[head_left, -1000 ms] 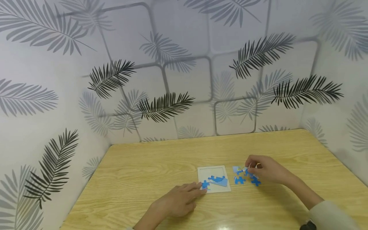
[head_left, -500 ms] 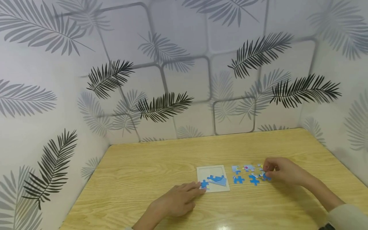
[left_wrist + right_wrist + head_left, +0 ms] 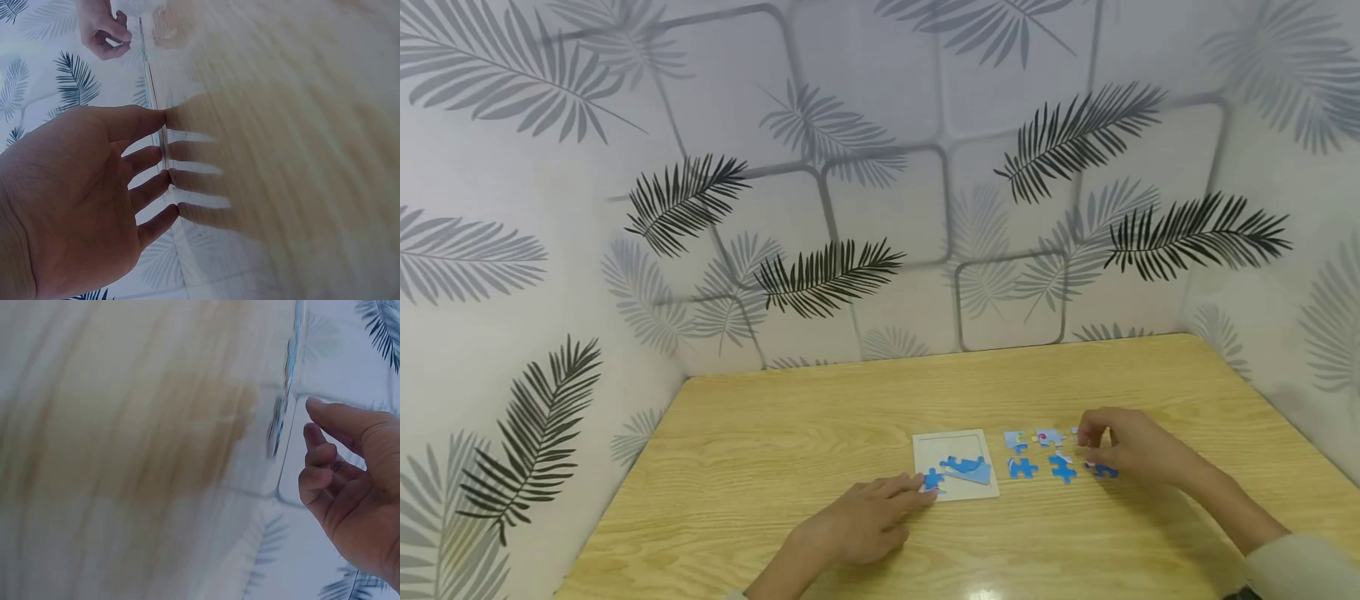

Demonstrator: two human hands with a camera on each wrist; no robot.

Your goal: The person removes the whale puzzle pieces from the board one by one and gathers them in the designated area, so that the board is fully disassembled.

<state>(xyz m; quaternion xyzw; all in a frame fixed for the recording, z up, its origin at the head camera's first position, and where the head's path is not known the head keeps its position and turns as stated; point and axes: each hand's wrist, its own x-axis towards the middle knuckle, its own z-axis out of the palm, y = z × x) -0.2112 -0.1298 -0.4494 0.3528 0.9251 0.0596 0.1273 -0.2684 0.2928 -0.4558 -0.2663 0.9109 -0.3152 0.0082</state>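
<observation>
In the head view, a square white puzzle tray (image 3: 938, 447) lies on the table, with a few blue pieces in its lower part. My left hand (image 3: 867, 518) rests at the tray's lower left corner, fingers extended, fingertips touching it near a blue puzzle piece (image 3: 933, 478). My right hand (image 3: 1131, 446) is over the right end of the loose pieces, fingers loosely bent. In the right wrist view, thumb and fingertips of the right hand (image 3: 353, 481) stand apart with no piece visible between them. A blue piece (image 3: 1105, 471) lies below this hand, which partly covers another piece.
Right of the tray lie loose pieces in two rough rows, among them a pale piece (image 3: 1015, 440), one with a pink spot (image 3: 1049, 437), and blue ones (image 3: 1022, 468). The wooden table (image 3: 775, 433) meets a leaf-patterned wall (image 3: 895, 317) at its back edge.
My right hand has moved right from the middle of the loose pieces, and a blue piece now lies at the row's right end. The left hand has stayed at the tray.
</observation>
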